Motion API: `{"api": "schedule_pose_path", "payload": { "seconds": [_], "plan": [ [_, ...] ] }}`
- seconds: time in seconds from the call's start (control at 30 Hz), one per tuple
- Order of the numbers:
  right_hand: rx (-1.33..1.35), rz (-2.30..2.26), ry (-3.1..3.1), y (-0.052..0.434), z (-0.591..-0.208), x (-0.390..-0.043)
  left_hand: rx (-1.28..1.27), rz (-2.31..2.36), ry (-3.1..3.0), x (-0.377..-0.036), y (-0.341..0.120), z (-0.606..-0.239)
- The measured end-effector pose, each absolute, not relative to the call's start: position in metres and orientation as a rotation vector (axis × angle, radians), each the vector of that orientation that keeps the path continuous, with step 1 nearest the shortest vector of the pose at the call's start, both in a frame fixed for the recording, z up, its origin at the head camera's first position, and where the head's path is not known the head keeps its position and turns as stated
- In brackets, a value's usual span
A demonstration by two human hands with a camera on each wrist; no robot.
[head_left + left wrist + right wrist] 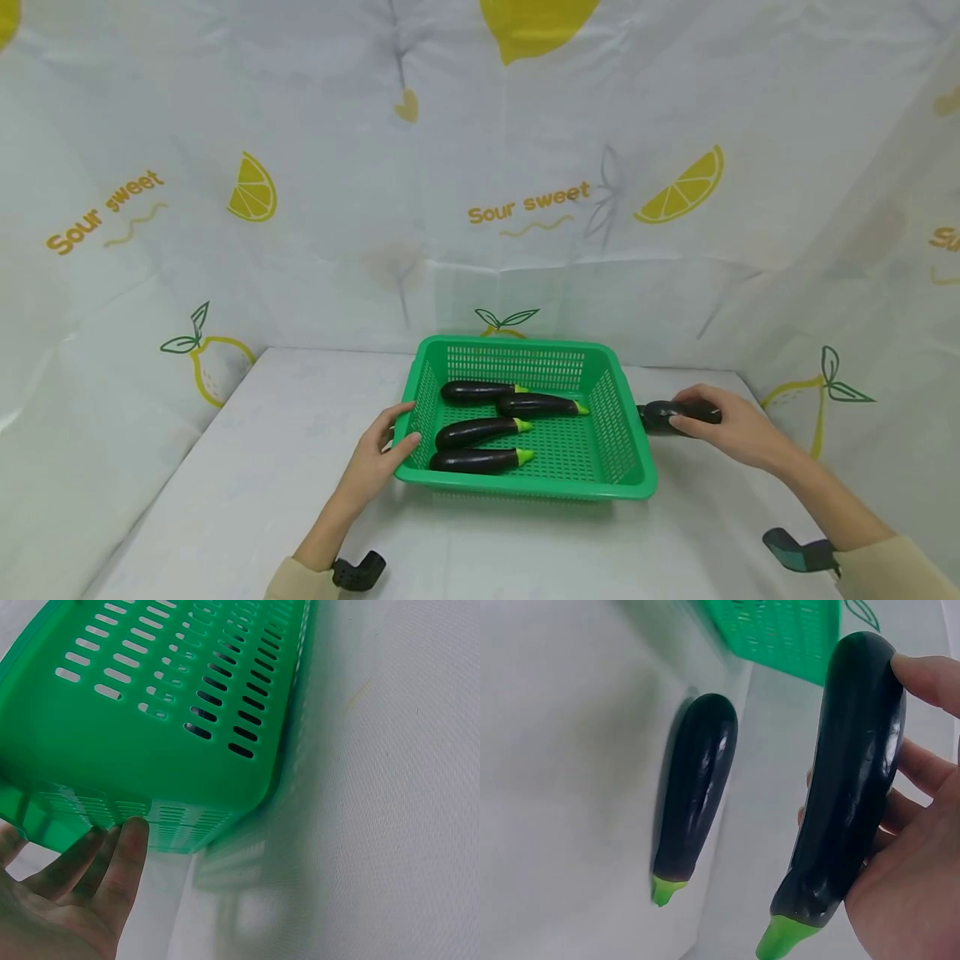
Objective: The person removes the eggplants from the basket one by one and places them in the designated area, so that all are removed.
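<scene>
Several dark purple eggplants with green stems, one of them the front eggplant (474,461), lie in a green plastic basket (525,491). At the basket's left rim my left hand (378,450) has its thumb over the edge, and its fingers reach against the outer wall. To the right of the basket, my right hand (723,425) grips another eggplant (851,761), thumb on one side and fingers around the other. A loose eggplant (697,784) lies on the white surface beside the held one; the head view mostly hides it behind the hand and basket.
White cloth printed with lemons (678,185) hangs behind the table (247,475) and along both sides. A black wrist mount (360,572) sits on the left wrist, and a similar wrist mount (798,552) is on the right.
</scene>
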State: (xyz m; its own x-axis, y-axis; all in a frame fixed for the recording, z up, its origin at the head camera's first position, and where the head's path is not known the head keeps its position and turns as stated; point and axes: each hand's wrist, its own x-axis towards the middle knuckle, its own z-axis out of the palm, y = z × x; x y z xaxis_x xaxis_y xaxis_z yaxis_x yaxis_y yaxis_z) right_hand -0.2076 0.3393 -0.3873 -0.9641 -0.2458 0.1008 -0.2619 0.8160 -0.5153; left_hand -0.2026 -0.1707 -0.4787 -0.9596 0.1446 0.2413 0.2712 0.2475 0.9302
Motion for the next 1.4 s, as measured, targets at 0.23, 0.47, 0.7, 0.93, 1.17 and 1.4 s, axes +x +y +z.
{"api": "schedule_pose_path", "payload": {
  "seconds": [0.23, 0.47, 0.7, 0.93, 1.17, 1.4],
  "plan": [
    [0.403, 0.815, -2.995, 0.344, -0.402, -0.212, -0.408, -1.81, -2.397, -0.203, -0.171, -0.479],
    [0.377, 0.817, -3.014, 0.35, -0.42, -0.218, -0.412, -1.812, -2.399, -0.202, -0.171, -0.479],
    [0.385, 0.797, -3.016, 0.354, -0.44, -0.22, -0.406, -1.815, -2.398, -0.202, -0.171, -0.48],
    [0.404, 0.81, -3.005, 0.355, -0.452, -0.223, -0.409, -1.818, -2.387, -0.201, -0.171, -0.481],
    [0.431, 0.82, -2.979, 0.356, -0.46, -0.226, -0.393, -1.814, -2.395, -0.202, -0.171, -0.482],
    [0.454, 0.8, -2.951, 0.355, -0.464, -0.227, -0.383, -1.828, -2.392, -0.202, -0.17, -0.482]
  ]
}}
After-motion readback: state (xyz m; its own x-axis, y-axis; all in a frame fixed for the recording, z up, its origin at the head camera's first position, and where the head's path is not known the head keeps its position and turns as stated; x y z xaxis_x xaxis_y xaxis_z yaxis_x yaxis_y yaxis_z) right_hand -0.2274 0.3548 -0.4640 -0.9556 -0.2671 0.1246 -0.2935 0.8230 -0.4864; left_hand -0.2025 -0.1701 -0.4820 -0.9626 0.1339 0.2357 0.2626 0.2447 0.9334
